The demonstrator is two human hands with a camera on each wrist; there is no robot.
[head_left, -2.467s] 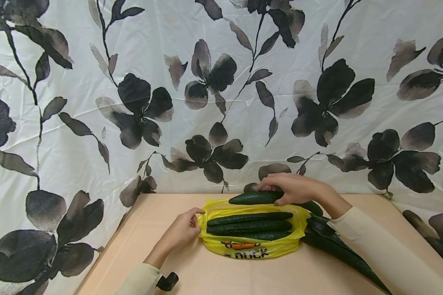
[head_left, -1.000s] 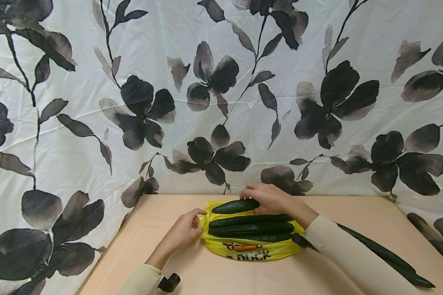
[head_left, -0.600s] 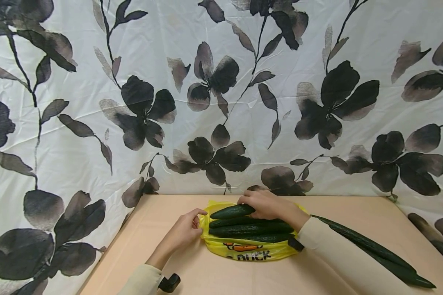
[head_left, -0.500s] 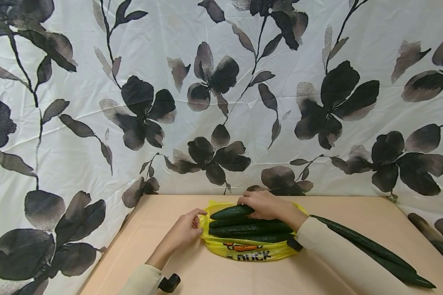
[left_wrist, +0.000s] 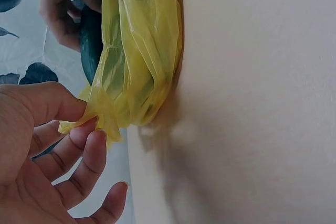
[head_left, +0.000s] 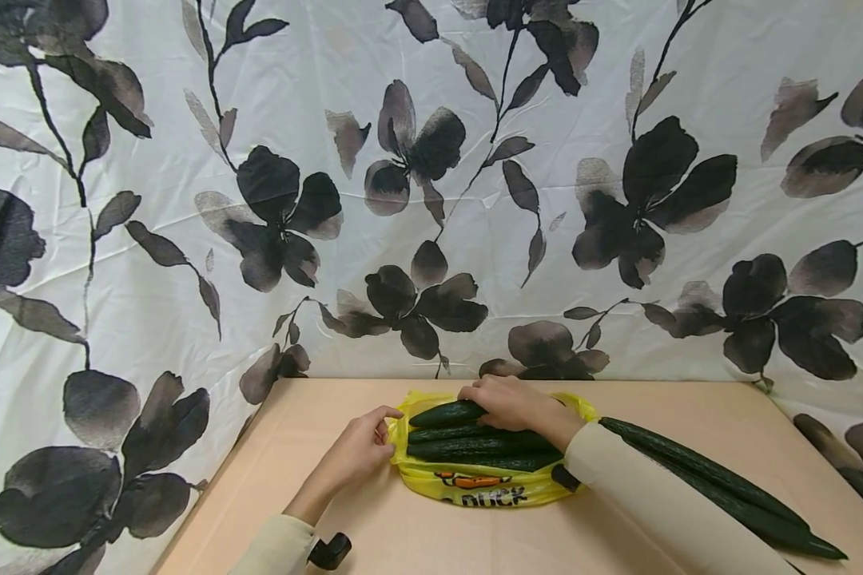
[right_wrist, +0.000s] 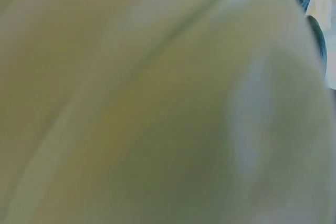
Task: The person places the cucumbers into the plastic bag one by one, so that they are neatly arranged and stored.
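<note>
A yellow plastic bag (head_left: 485,493) lies on the table with its mouth spread, and several dark green cucumbers (head_left: 478,449) rest side by side inside. My right hand (head_left: 514,406) grips one more cucumber (head_left: 439,414) from above, low over the bag's far side; its right end is hidden under the hand. My left hand (head_left: 363,443) holds the bag's left edge. Seen from the left wrist, thumb and fingertips of my left hand (left_wrist: 50,145) pinch the thin yellow bag (left_wrist: 152,45), with the gripped cucumber (left_wrist: 91,45) behind it. Sleeve cloth (right_wrist: 157,119) fills most of the right wrist view.
More cucumbers (head_left: 719,491) lie slantwise on the table (head_left: 417,543) to the right of the bag, partly behind the right sleeve (head_left: 643,479). A white curtain (head_left: 511,271) with dark flowers hangs along the table's back edge.
My right hand has carried the cucumber left and down into the bag's mouth, settling close against the others. My left hand keeps its hold on the bag's edge.
</note>
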